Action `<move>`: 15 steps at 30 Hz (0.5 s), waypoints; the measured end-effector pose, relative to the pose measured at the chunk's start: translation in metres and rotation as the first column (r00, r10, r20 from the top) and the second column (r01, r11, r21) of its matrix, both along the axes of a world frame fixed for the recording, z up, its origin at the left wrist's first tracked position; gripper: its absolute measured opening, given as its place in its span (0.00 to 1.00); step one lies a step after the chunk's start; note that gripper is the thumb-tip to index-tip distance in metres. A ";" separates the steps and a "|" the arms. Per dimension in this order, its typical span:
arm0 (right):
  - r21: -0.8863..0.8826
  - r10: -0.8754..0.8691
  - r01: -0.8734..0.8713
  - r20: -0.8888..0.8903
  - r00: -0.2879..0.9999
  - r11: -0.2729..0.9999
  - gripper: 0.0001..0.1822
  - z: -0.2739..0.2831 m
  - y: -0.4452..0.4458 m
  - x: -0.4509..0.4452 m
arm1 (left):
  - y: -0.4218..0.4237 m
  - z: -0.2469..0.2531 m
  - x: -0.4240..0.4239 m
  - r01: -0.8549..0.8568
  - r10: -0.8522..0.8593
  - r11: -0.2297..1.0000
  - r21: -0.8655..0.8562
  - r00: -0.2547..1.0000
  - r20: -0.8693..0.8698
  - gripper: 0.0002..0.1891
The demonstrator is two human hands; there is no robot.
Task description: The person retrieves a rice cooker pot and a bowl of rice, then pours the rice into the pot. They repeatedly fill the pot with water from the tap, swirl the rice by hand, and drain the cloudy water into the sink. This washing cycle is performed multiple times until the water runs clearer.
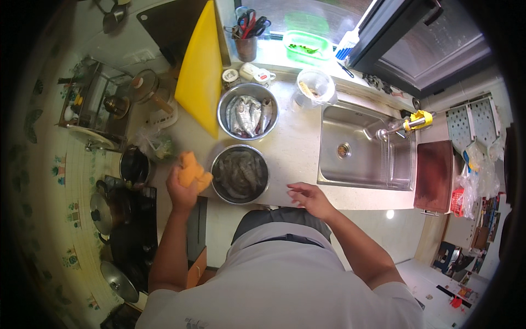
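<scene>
My left hand (pixel 183 191) grips a crumpled orange cloth (pixel 191 170) just left of a steel bowl (pixel 213 181) of raw grey shrimp (pixel 240 172). Behind it stands a second steel bowl (pixel 276 117) with several silvery whole fish (pixel 246 115). Held over the counter's front edge, right of the shrimp bowl, my right hand (pixel 306 199) has its fingers apart and holds nothing. A yellow cutting board (pixel 201 70) stands upright at the back left, close to the fish bowl.
A steel sink (pixel 357 164) with a faucet (pixel 390 131) lies to the right, a dark red board (pixel 433 177) beyond it. A plastic tub (pixel 315 86) stands behind. At left are a bag of greens (pixel 160 146), an electric kettle (pixel 144 88) and a lidded pot (pixel 104 209) on the stove.
</scene>
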State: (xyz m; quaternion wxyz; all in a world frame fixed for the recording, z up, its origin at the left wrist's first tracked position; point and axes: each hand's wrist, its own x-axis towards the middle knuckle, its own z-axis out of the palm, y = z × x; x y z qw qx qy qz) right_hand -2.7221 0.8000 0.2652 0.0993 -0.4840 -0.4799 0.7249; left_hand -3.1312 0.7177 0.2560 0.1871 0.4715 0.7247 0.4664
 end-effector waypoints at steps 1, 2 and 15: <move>-0.007 0.000 0.000 -0.051 0.999 1.000 0.23 0.017 0.001 -0.015 | -0.001 0.016 0.022 0.078 -0.078 0.996 0.036 0.997 0.012 0.15; -0.012 0.003 -0.004 -0.105 0.994 1.000 0.24 0.035 0.003 -0.029 | 0.002 0.031 0.044 0.172 -0.173 0.982 0.082 0.985 0.006 0.18; 0.368 -0.169 0.102 0.154 0.973 0.924 0.22 -0.003 -0.050 0.057 | 0.012 0.104 0.018 0.231 -0.210 0.959 0.163 0.968 -0.137 0.13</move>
